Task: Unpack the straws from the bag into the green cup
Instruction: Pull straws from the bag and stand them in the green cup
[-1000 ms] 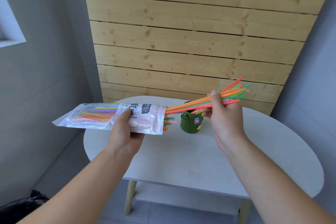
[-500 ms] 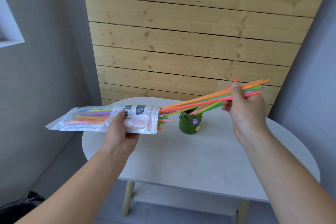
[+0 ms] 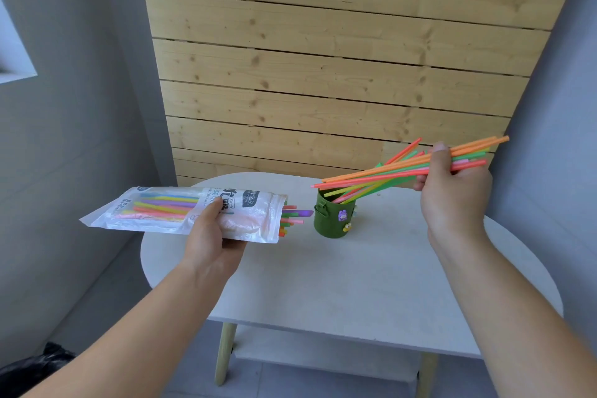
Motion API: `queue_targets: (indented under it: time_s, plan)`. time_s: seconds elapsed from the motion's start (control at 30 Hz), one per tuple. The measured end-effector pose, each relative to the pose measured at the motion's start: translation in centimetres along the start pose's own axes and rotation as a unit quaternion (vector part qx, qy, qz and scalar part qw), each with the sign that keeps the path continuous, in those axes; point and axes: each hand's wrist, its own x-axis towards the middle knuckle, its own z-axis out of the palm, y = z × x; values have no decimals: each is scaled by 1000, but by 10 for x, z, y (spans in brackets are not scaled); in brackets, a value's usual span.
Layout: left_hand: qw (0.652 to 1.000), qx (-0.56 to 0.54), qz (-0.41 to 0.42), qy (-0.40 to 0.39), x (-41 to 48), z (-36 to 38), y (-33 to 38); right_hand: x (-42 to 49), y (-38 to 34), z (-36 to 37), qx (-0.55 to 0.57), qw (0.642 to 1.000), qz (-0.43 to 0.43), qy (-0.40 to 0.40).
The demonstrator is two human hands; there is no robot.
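There was one bag, one cup and one table, with two hands at work above it. The straws came in two lots. One bundle was clear of the bag, about ten straws in orange, pink, green and yellow; they overlapped too much for an exact count. The rest lay inside the clear bag, and some seven coloured ends poked out of its open mouth, one of them purple. The cup bore two small stickers on its side.

The left hand gripped the bag from below near its middle, fingers curled under it and the thumb pressed across the printed top. The bag lay roughly level over the table's left edge, its mouth pointing at the cup and stopping just short of it.

The right hand was closed round the bundle near its far end, fingers wrapped over the straws with the thumb tip showing above them. The bundle slanted down to the left, fanned out loosely. Its lower ends sat over the cup's mouth, a few dipping at the rim; whether any were inside could not be told.

The cup stood upright on the table, toward the back, between the two hands. A plank wall rose behind.
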Motion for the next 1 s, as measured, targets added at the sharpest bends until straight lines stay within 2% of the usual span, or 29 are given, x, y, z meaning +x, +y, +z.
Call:
queue_targets:
  time_s: [0.1, 0.37, 0.63, 1.0]
  plan:
    - [1000, 14, -2, -8, -1, -1, -3, 0, 8, 2, -51, 998, -40, 0]
    - [999, 29, -7, -27, -3, -1, -8, -6, 31, 16, -88, 993, -71, -30]
    - [999, 38, -8, -30, -5, 1, -10, -5, 32, 30, -110, 992, -48, -45]
    - [998, 41, -4, -39, -6, 1, -9, -4, 41, 45, -58, 993, 57, -85]
